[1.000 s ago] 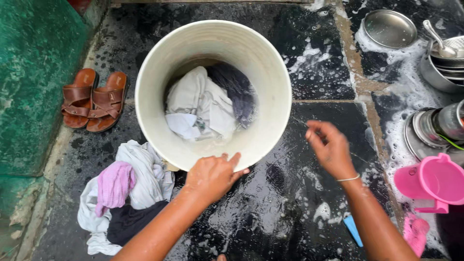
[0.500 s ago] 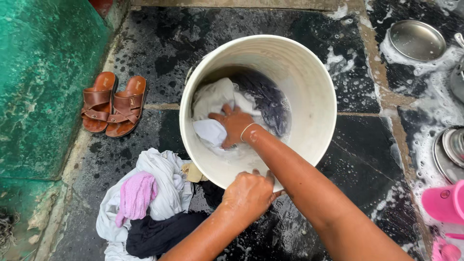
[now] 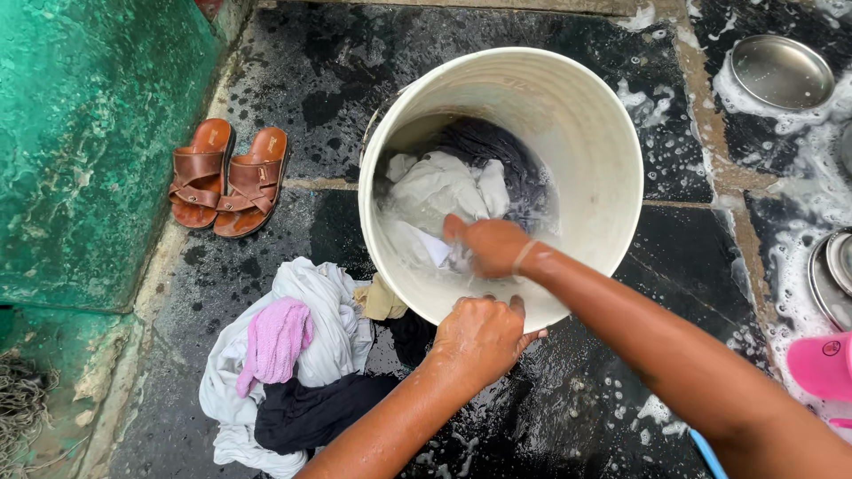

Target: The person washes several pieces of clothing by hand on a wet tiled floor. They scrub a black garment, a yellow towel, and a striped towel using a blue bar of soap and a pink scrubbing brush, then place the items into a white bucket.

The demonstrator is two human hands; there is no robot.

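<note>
Bucket: white, round, upright on wet dark stone floor; holds water and soaked cloth.
White cloth: inside bucket, beside dark cloth.
Right hand: reaches into bucket, fingers curled closed on white cloth at the water.
Left hand: clasps bucket's near rim, fingers bent over the edge.
Clothes pile: white, pink and black, on floor just left of bucket.
Sandals: brown pair, beside green wall.
Steel plate: upper right, in suds.
</note>
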